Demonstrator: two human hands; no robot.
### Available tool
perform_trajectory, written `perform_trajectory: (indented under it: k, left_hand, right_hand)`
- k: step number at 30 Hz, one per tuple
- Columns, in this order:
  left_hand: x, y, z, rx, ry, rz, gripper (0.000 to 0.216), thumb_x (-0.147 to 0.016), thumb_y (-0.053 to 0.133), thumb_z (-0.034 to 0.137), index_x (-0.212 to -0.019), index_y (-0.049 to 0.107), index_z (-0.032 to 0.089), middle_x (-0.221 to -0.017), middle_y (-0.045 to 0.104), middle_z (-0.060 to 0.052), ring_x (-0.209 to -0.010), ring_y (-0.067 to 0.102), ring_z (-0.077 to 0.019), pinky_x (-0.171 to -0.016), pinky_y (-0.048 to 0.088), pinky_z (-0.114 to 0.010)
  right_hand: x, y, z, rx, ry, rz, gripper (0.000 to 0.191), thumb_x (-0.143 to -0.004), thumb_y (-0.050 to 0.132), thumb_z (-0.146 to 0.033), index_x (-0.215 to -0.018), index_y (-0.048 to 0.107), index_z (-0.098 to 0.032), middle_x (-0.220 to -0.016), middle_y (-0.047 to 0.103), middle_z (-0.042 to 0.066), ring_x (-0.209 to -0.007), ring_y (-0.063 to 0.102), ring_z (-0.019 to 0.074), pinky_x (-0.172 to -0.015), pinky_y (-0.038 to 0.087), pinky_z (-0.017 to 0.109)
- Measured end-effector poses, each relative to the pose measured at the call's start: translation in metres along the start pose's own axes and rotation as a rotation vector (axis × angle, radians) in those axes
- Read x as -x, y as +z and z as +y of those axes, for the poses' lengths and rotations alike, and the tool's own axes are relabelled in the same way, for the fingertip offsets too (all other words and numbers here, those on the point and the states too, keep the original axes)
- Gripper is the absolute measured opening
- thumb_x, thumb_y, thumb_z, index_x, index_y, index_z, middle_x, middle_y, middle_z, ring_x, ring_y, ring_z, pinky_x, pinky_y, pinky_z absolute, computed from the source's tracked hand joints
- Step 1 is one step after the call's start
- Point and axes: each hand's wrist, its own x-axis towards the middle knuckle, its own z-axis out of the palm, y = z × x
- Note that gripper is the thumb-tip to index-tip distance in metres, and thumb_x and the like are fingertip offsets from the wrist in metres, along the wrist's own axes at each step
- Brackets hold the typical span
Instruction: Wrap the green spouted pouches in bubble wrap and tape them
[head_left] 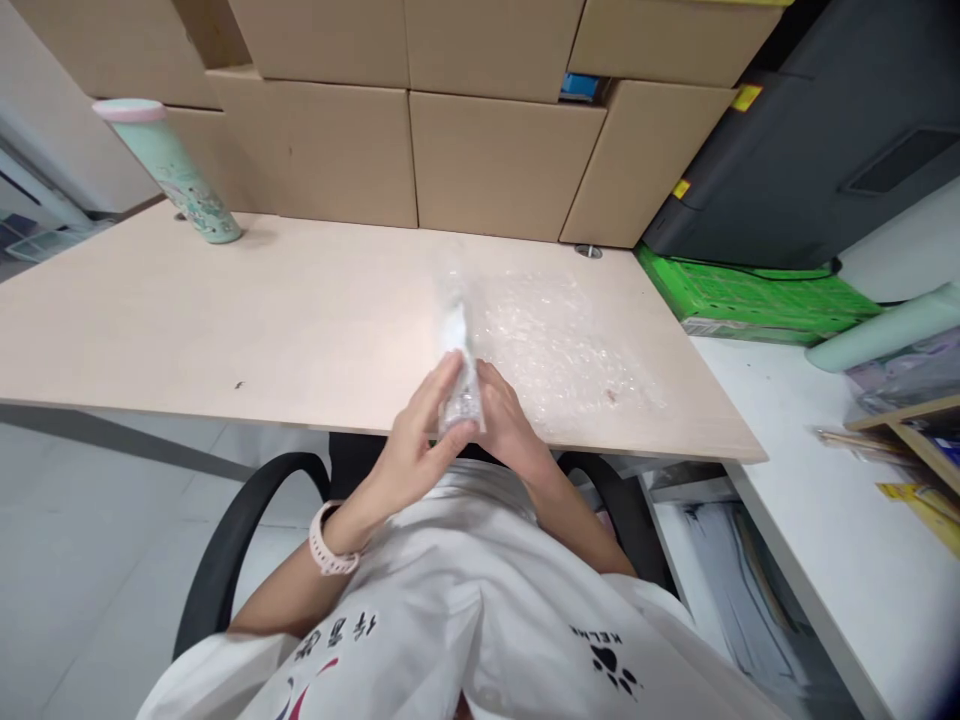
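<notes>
Between my two hands, near the front edge of the table, is a narrow bundle in clear bubble wrap (465, 395). Something pale bluish-white shows at its far end, blurred, so its kind is unclear. My left hand (416, 440) grips the bundle from the left, thumb across the near end and fingers along the side. On the other side, my right hand (510, 420) presses against the bundle, its fingertips partly hidden behind it. A flat sheet of bubble wrap (562, 345) spreads over the table just right of the bundle.
Cardboard boxes (502, 165) are stacked along the back of the wooden table (315, 310). A mint tumbler with a pink lid (180, 170) stands at the back left. To the right are a green box (750, 295), a dark case (810, 150) and a white side desk (817, 540).
</notes>
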Motion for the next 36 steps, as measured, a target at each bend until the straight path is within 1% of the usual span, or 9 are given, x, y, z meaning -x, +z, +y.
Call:
perform_trajectory:
  k: [5, 12, 18, 22, 27, 29, 32, 34, 36]
  left_hand:
    - [-0.014, 0.022, -0.022, -0.542, 0.144, -0.134, 0.066, -0.094, 0.045, 0.016, -0.156, 0.026, 0.024, -0.162, 0.030, -0.011, -0.154, 0.020, -0.0251, -0.124, 0.016, -0.055]
    - [-0.025, 0.048, -0.014, -0.845, 0.103, -0.204, 0.060, -0.089, 0.045, 0.012, -0.149, 0.040, 0.016, -0.157, 0.040, -0.013, -0.149, 0.032, -0.0305, -0.121, 0.020, -0.060]
    - [-0.034, 0.052, -0.007, -0.899, 0.155, -0.261, 0.056, -0.086, 0.048, 0.012, -0.142, 0.050, 0.015, -0.151, 0.049, -0.017, -0.143, 0.041, -0.0353, -0.118, 0.022, -0.065]
    - [-0.029, 0.044, -0.008, -0.758, 0.122, -0.268, 0.053, -0.087, 0.053, 0.017, -0.140, 0.052, 0.017, -0.152, 0.047, -0.016, -0.145, 0.037, -0.0368, -0.120, 0.010, -0.070]
    - [-0.010, 0.023, -0.011, -0.168, -0.082, -0.033, 0.075, -0.083, 0.064, 0.026, -0.152, 0.034, 0.029, -0.168, 0.008, -0.010, -0.155, 0.008, -0.0342, -0.120, 0.025, -0.061]
    - [-0.006, 0.014, -0.012, 0.195, -0.266, 0.132, 0.079, -0.082, 0.065, 0.028, -0.153, 0.030, 0.030, -0.167, 0.018, -0.012, -0.151, 0.026, -0.0318, -0.116, 0.038, -0.052]
    - [-0.002, 0.004, -0.008, 0.591, -0.537, 0.270, 0.067, -0.080, 0.069, 0.031, -0.143, 0.046, 0.020, -0.144, 0.055, -0.017, -0.129, 0.058, -0.0287, -0.106, 0.050, -0.044]
    - [0.003, 0.001, -0.003, 0.635, -0.546, 0.325, 0.065, -0.078, 0.074, 0.033, -0.137, 0.052, 0.018, -0.129, 0.066, -0.014, -0.119, 0.064, -0.0270, -0.103, 0.052, -0.041]
    - [0.009, 0.001, 0.002, 0.517, -0.404, 0.409, 0.065, -0.079, 0.076, 0.036, -0.138, 0.053, 0.023, -0.128, 0.067, -0.010, -0.119, 0.064, -0.0256, -0.102, 0.052, -0.039]
  right_hand:
    - [0.023, -0.012, 0.014, 0.031, -0.068, -0.013, 0.038, -0.088, 0.053, -0.020, -0.126, 0.060, -0.021, -0.128, 0.063, 0.013, -0.127, 0.052, 0.0305, -0.108, 0.042, 0.052]
    - [0.058, -0.070, 0.019, 0.086, -0.033, -0.174, 0.025, -0.098, 0.048, -0.022, -0.112, 0.068, -0.025, -0.124, 0.068, 0.008, -0.125, 0.057, 0.0259, -0.105, 0.046, 0.049]
    - [0.071, -0.098, 0.022, 0.123, 0.151, 0.223, 0.023, -0.098, 0.052, -0.034, -0.110, 0.071, -0.028, -0.108, 0.074, 0.006, -0.105, 0.068, 0.0254, -0.095, 0.053, 0.048]
    - [0.057, -0.071, 0.009, 0.048, 0.039, 0.102, 0.030, -0.100, 0.048, -0.034, -0.124, 0.066, -0.029, -0.131, 0.067, 0.005, -0.125, 0.060, 0.0238, -0.107, 0.048, 0.048]
    - [0.050, -0.042, -0.001, 0.050, 0.062, 0.007, 0.052, -0.099, 0.050, -0.046, -0.147, 0.047, -0.026, -0.145, 0.056, 0.010, -0.139, 0.047, 0.0272, -0.113, 0.043, 0.053]
    - [0.050, -0.040, -0.001, 0.031, 0.064, -0.020, 0.058, -0.096, 0.052, -0.053, -0.147, 0.047, -0.024, -0.146, 0.054, 0.012, -0.141, 0.044, 0.0283, -0.114, 0.041, 0.054]
    - [0.046, -0.036, -0.006, -0.035, 0.062, -0.081, 0.069, -0.090, 0.059, -0.060, -0.148, 0.045, -0.025, -0.154, 0.045, 0.013, -0.147, 0.035, 0.0294, -0.117, 0.036, 0.055]
    - [0.040, -0.029, -0.013, -0.124, 0.059, -0.124, 0.077, -0.087, 0.063, -0.061, -0.152, 0.038, -0.029, -0.159, 0.038, 0.011, -0.150, 0.029, 0.0294, -0.119, 0.033, 0.056]
    - [0.035, -0.018, -0.022, -0.255, 0.044, -0.167, 0.081, -0.088, 0.064, -0.057, -0.156, 0.027, -0.033, -0.162, 0.032, 0.009, -0.149, 0.030, 0.0279, -0.116, 0.038, 0.053]
